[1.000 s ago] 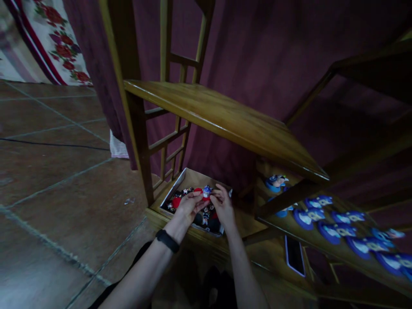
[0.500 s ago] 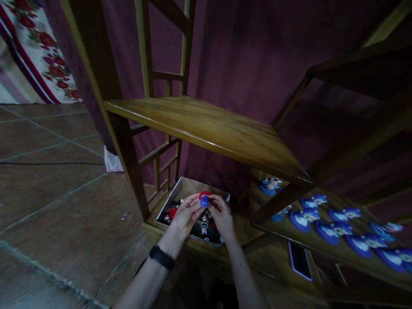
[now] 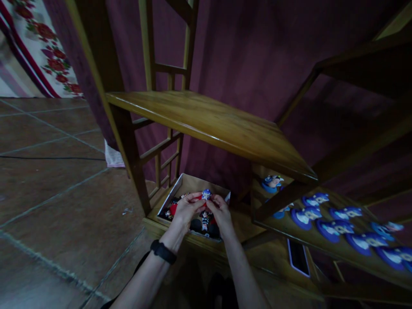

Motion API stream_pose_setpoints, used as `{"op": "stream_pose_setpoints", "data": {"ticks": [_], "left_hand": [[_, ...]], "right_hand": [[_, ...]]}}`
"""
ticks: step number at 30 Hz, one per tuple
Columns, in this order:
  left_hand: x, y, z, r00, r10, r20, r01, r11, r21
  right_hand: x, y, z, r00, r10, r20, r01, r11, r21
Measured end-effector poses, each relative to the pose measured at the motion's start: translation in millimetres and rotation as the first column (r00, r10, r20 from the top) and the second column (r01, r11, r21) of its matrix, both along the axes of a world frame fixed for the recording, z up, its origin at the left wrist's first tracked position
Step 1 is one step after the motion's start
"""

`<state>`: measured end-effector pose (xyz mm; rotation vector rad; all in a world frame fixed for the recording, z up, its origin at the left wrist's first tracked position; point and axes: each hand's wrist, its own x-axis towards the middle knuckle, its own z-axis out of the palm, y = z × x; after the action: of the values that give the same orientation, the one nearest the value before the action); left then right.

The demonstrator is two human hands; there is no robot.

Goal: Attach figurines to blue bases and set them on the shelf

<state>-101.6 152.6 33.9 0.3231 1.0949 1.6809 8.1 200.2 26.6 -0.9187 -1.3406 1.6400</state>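
Observation:
Between both hands is a small figurine (image 3: 206, 195) with a blue-purple head and red beneath it. My left hand (image 3: 188, 210), below a black wristband (image 3: 163, 252), pinches its left side. My right hand (image 3: 221, 212) grips it from the right, thumb near the left one. Both hands are above an open cardboard box (image 3: 206, 185) on the low shelf. Inside the box lie several small figurines (image 3: 205, 220) in black, white and red, partly hidden by my hands and wrists.
A wooden shelf board (image 3: 199, 116) juts out above the box. On the lower shelf to the right stand several blue-based figurines (image 3: 334, 229). A phone (image 3: 298, 257) lies near them. A wooden post (image 3: 124, 141) rises left of the box, beside the tiled floor (image 3: 64, 197).
The figurine has been turned in my fingers, so its blue-haired front now faces up toward me instead of a plain rounded blue side. The camera view has shifted slightly.

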Motion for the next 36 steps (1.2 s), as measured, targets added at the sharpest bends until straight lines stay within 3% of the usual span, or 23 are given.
{"op": "stream_pose_setpoints", "data": {"ticks": [5,11,14,17,20,24,29,36], "left_hand": [[0.3,-0.8,-4.1,0.999,0.036,0.022,-0.036,0.999,-0.021],[3.9,2.3,-11.2,0.995,0.093,0.044,-0.091,0.995,-0.043],[4.8,4.9,-10.3,0.992,0.13,0.005,-0.13,0.991,-0.011],[3.8,7.0,-7.6,0.971,0.188,-0.146,-0.182,0.982,0.054],[1.9,7.6,-4.5,0.944,0.212,-0.254,-0.198,0.977,0.081],[2.1,8.2,-3.3,0.941,0.199,-0.273,-0.177,0.979,0.104],[1.9,11.0,-6.8,0.93,0.21,-0.302,-0.173,0.974,0.144],[-2.4,8.7,-7.6,0.923,0.21,-0.323,-0.201,0.978,0.062]], "right_hand": [[2.9,-0.9,0.2,1.0,0.009,0.012,-0.009,0.999,-0.042],[-5.2,3.6,-14.0,0.999,-0.028,0.046,0.03,0.999,-0.043],[-9.4,5.6,-17.6,0.998,-0.036,0.041,0.034,0.998,0.05],[-8.5,4.7,-15.6,0.996,-0.036,0.076,0.022,0.984,0.176],[-5.7,0.4,-12.0,0.982,-0.113,0.148,0.067,0.957,0.284],[-4.8,-4.7,-9.5,0.963,-0.185,0.197,0.089,0.906,0.415],[-5.3,-3.0,-9.5,0.944,-0.221,0.243,0.089,0.884,0.459],[-3.2,-0.5,-7.6,0.939,-0.202,0.277,0.034,0.859,0.511]]}}
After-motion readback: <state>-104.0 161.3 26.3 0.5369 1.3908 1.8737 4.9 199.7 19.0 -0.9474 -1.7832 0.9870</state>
